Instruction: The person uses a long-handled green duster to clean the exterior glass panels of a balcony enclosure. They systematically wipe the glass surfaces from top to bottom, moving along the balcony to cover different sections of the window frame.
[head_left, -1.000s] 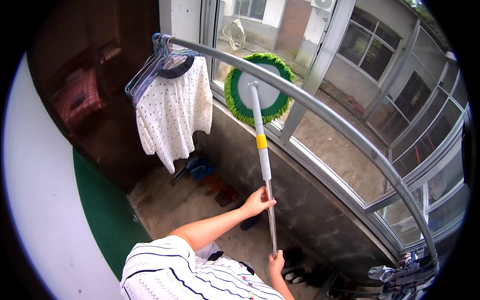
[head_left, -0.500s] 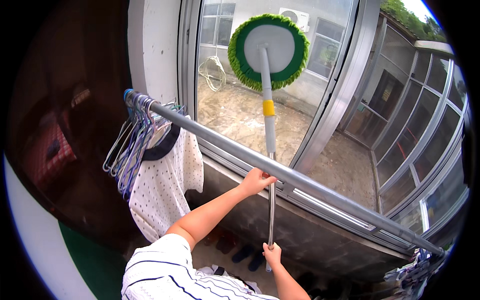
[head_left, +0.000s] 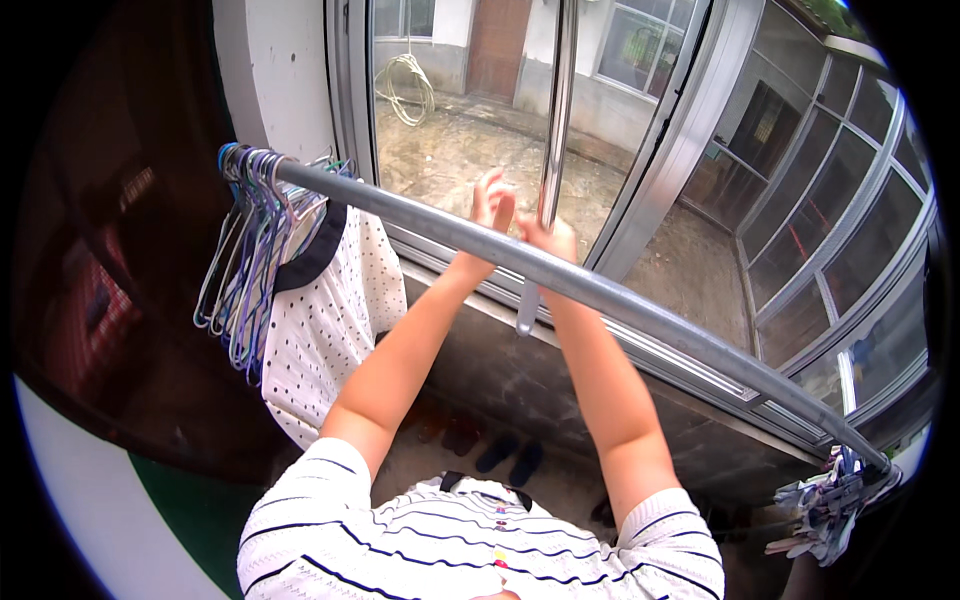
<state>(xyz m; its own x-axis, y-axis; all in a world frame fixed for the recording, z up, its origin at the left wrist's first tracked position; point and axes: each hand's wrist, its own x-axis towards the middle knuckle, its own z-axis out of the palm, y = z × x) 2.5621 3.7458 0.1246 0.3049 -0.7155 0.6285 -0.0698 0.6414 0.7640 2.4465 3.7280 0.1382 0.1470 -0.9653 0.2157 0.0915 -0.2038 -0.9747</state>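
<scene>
Raised in front of the window, a long-handled mop shows only its shiny metal pole; its head is out of the picture. Beyond the grey rail, my right hand is closed round the lower pole. The grey handle end sticks out below that hand and the rail. Just left of the pole, my left hand has its fingers raised and apart, touching nothing that I can see.
The grey hanging rail crosses in front of me at forearm level. Hangers and a dotted white garment hang at its left end, clip hangers at its right. A window frame stands behind. Shoes lie below.
The mop has gone up, taking its green fringed head out of view. My right hand has risen from below the rail to beyond it. My left hand has let go of the pole and opened.
</scene>
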